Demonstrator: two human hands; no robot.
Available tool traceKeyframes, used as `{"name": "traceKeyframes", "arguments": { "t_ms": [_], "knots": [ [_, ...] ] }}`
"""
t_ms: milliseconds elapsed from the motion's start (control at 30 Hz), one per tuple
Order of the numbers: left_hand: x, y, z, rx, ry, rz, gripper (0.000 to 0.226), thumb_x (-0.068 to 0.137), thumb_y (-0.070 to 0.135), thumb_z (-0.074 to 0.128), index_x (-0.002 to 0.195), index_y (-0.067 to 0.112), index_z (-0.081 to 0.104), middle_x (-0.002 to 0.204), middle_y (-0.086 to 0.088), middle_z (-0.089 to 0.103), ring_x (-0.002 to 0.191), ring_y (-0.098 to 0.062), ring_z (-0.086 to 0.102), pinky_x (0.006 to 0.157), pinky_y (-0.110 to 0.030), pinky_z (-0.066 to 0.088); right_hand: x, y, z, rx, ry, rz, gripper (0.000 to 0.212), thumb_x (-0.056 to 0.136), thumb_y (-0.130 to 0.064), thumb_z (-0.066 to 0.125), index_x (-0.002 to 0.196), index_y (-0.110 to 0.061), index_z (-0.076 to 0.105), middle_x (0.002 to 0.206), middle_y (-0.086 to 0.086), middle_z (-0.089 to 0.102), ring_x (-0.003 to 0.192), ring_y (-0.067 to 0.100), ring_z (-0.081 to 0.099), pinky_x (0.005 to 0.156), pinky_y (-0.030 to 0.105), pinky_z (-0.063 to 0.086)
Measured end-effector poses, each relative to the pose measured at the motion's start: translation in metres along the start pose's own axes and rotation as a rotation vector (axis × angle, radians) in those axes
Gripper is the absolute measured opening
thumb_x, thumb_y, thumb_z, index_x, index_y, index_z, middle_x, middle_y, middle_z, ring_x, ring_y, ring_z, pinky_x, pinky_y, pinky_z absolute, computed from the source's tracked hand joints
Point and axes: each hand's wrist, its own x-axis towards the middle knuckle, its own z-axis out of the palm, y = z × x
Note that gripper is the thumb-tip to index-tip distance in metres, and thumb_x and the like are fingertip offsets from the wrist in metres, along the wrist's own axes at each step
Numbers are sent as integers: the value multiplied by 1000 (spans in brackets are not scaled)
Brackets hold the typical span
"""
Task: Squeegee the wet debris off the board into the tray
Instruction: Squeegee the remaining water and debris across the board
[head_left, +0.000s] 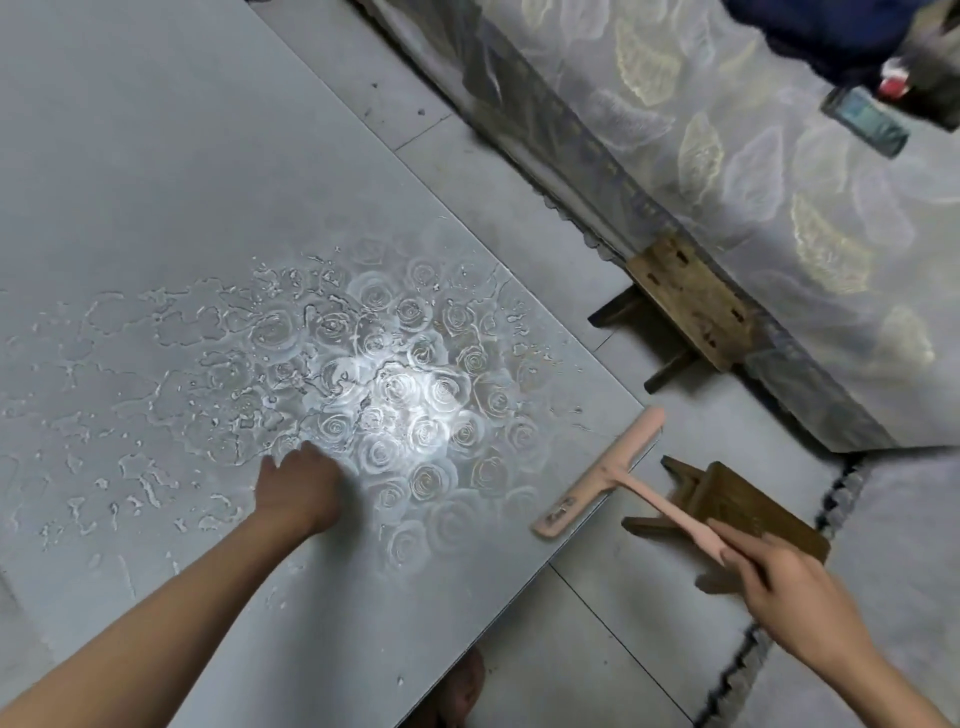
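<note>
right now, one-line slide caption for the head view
The right hand holds a pink squeegee at the edge of the wet, rose-patterned board; the left hand rests on it.

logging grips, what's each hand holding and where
Right hand grips the pink squeegee by its handle end. Left hand holds nothing, resting on the board.

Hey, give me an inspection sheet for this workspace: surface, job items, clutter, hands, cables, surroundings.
Surface: grey board, with wet patches and pale bits across its rose pattern.
Job's things: pink squeegee, blade at the board's right edge; tray not seen.
Clutter: wooden stool beside the board, second stool behind the squeegee handle.
Hands: left hand rests on the wet board, fingers hidden; right hand grips the squeegee handle.
Cables: nothing seen.
Surroundings: tiled floor; leaf-patterned fabric at the upper right.
</note>
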Motion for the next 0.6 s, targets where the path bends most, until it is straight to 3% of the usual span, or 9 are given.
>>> {"name": "traceKeyframes", "arguments": {
  "t_ms": [100,200,267,367,467,600],
  "knots": [
    [3,30,-8,-37,110,64,61,93,13,40,149,5,17,157,-11,13,143,-23,23,118,-42,18,16,-16,18,63,13,-48,38,95,-23,52,131,-35,57,84,-3,56,86,27,63,66,38,48],
    [12,52,-12,-70,141,123,59,94,13,40,148,6,18,157,-11,12,144,-24,18,118,-42,19,51,-67,30,127,-3,-170,39,96,-20,48,133,-30,54,92,9,58,92,33,60,74,40,47],
    [12,55,-14,-76,159,151,57,93,13,41,146,7,20,157,-10,9,145,-24,15,117,-44,20,64,-101,27,65,11,-271,39,98,-26,43,135,-37,48,98,6,55,97,31,59,75,36,46],
    [23,60,-17,-56,166,185,60,92,11,41,147,7,17,159,-8,1,147,-23,8,118,-46,17,71,-93,2,-41,86,-361,39,97,-32,44,134,-45,47,94,-5,53,93,23,60,65,32,38],
    [27,58,-17,-56,155,205,65,94,13,40,151,8,10,161,-9,-5,148,-24,2,119,-46,12,60,-40,-24,-48,15,-234,40,95,-33,49,133,-47,48,87,-15,45,90,17,61,63,30,42],
    [35,46,-19,-25,143,258,66,92,14,42,151,11,12,161,-6,-4,148,-21,5,119,-46,12,51,-22,-30,-141,-85,-110,40,96,-36,46,135,-46,47,91,-12,49,83,16,65,63,31,50]
  ]
}}
